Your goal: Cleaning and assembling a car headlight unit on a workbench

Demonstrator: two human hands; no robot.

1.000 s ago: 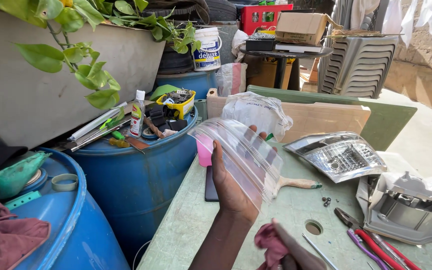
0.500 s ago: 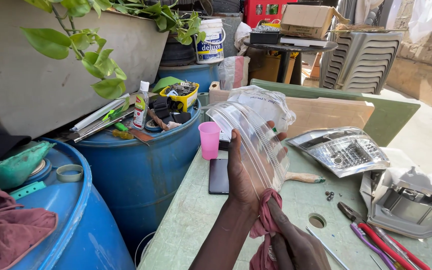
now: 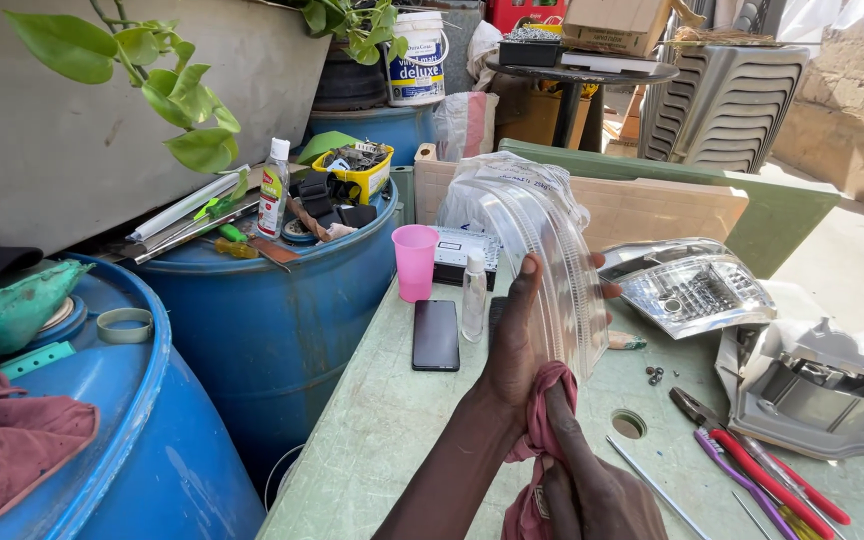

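Observation:
My left hand (image 3: 514,340) grips a clear ribbed plastic lamp lens (image 3: 552,270), holding it upright on edge above the green table (image 3: 382,420). My right hand (image 3: 592,490) holds a dark red rag (image 3: 542,420) pressed against the lower edge of the lens, just below my left palm. A second rag end hangs under my right hand.
A pink cup (image 3: 415,262), small clear bottle (image 3: 473,296) and black phone (image 3: 436,334) sit left of the lens. A chrome headlight reflector (image 3: 692,285) and grey lamp housing (image 3: 822,390) lie right. Red-handled pliers (image 3: 762,470) and screws (image 3: 654,375) lie nearby. Blue drums (image 3: 262,310) crowd the left.
The lens has turned more upright and edge-on in my left hand. My right hand has come up with the rag to the lens's lower edge.

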